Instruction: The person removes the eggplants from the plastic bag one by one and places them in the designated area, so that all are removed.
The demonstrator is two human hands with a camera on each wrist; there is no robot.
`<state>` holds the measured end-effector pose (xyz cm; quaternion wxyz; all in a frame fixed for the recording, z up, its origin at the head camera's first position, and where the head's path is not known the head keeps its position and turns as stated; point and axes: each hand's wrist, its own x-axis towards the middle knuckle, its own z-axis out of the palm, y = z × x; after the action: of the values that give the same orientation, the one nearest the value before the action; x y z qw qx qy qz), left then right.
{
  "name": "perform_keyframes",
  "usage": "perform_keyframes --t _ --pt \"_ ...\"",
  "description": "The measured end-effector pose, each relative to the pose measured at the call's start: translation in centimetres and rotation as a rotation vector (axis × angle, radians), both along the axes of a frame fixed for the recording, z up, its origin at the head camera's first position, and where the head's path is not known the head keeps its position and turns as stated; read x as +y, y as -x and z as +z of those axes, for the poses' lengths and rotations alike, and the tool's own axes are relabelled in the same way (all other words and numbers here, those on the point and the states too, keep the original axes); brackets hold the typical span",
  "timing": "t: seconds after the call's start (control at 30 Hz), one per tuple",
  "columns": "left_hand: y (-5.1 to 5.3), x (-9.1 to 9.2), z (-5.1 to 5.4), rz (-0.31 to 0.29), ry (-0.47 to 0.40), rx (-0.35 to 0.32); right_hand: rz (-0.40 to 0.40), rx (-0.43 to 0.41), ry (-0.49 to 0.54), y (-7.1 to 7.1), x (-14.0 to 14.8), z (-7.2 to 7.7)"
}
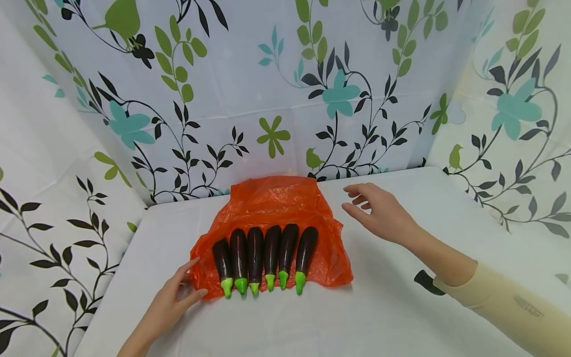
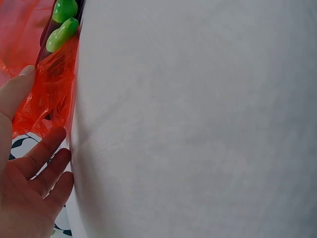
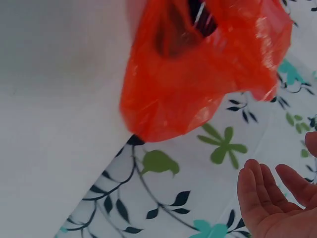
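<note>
Several dark purple eggplants (image 1: 255, 255) lie side by side on a crumpled orange-red plastic bag (image 1: 276, 196), their green stem ends pointing toward me. At the bag's left edge is my left hand (image 1: 167, 302), thumb and fingers spread and loosely bent. In the left wrist view, the thumb and index finger of this hand (image 2: 29, 183) are against or very near the plastic; firm contact cannot be told. My right hand (image 1: 379, 210) hovers to the right of the bag, holding nothing. Its fingers look relaxed in the right wrist view, apart from the bag (image 3: 173, 99).
A white-covered table (image 1: 312, 327) lies under the bag. Behind it hangs a white cloth (image 1: 232, 109) printed with leaves, flowers and birds, with similar cloth at both sides. A small dark object (image 1: 429, 282) shows beside the right forearm.
</note>
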<state>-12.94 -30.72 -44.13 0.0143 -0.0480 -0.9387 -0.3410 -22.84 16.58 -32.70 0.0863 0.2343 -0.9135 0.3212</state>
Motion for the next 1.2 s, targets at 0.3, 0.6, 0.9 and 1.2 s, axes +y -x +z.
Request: perform_keyframes --t 0.3,0.6,0.9,1.2 --pt "0.0 0.0 0.2 0.007 -0.004 -0.022 0.245 -0.134 0.073 -5.3 -4.4 0.3" --pt "0.3 0.0 0.2 0.001 -0.004 -0.029 0.265 -0.405 0.100 -6.1 -6.8 -3.8" --pt "0.2 0.0 0.4 0.017 0.030 -0.051 0.157 -0.512 0.073 -5.6 -8.6 -6.1" --pt "0.2 0.1 0.4 0.019 0.037 -0.087 0.052 -0.486 0.089 -5.0 -9.5 -7.2"
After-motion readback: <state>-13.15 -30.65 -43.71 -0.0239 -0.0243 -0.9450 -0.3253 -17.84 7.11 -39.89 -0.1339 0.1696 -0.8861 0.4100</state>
